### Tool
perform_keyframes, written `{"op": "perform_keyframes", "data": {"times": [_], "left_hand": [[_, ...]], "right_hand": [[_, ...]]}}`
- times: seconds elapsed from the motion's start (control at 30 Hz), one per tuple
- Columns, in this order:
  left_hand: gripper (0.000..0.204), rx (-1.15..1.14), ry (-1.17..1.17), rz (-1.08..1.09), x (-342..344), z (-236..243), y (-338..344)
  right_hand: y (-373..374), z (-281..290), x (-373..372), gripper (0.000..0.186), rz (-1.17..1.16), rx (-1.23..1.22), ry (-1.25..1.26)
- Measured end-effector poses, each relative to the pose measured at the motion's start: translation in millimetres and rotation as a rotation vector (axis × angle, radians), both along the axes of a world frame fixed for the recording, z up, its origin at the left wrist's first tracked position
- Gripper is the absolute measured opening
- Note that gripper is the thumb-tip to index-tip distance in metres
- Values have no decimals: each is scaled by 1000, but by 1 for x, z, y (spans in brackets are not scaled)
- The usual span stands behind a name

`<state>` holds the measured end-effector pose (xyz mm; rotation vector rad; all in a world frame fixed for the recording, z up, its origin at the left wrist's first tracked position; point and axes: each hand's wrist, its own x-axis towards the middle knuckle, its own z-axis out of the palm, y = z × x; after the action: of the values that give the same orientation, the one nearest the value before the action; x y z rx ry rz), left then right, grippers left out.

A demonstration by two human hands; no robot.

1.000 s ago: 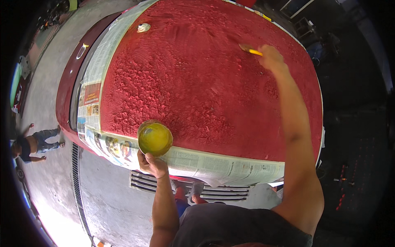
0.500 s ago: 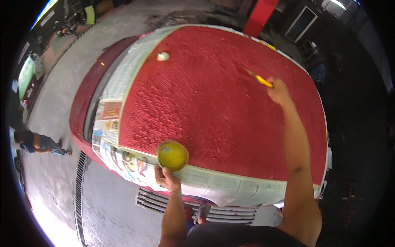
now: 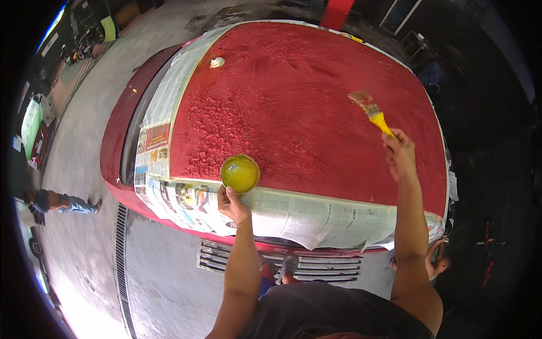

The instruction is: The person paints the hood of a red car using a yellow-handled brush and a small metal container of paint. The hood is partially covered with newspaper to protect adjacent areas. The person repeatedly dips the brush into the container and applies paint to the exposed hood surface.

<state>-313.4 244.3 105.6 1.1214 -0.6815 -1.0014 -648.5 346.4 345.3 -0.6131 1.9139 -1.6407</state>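
Observation:
My left hand point(image 3: 233, 205) is closed on the near rim of a round bowl point(image 3: 240, 174) with yellowish-green liquid inside, held over the roof's near edge. My right hand point(image 3: 401, 152) grips the yellow handle of a flat paintbrush point(image 3: 372, 113); its bristles point far left, above the roof, and carry reddish bits. Beneath both hands spreads a red car roof point(image 3: 299, 130). Its paint is wrinkled and blistered toward the left, smoother at the middle and right. Newspaper sheets point(image 3: 293, 217) taped along the edges cover the car's glass and sides.
A small crumpled whitish wad point(image 3: 217, 62) lies on the far left of the roof. A person point(image 3: 65, 202) stands at the left on the concrete floor; another person point(image 3: 437, 261) is low beyond my right arm. A floor grate point(image 3: 322, 268) runs by my feet.
The brush has lifted from the roof surface and turned so its flat bristles show, while my right hand came nearer. The bowl stays in my left hand; my view has shifted.

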Motion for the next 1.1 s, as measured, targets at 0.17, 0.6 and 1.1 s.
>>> {"op": "perform_keyframes", "data": {"times": [0.17, 0.6, 1.1], "left_hand": [[49, 19, -9, -130, 5, 31, 2], [45, 68, -239, -672, -75, 144, 56], [40, -203, -669, -749, -151, 161, 125]], "right_hand": [[57, 6, 23, 17, 71, -16, -43], [118, 46, 39, 31, 503, 240, 515], [171, 15, 21, 25, 510, 442, 854]]}}
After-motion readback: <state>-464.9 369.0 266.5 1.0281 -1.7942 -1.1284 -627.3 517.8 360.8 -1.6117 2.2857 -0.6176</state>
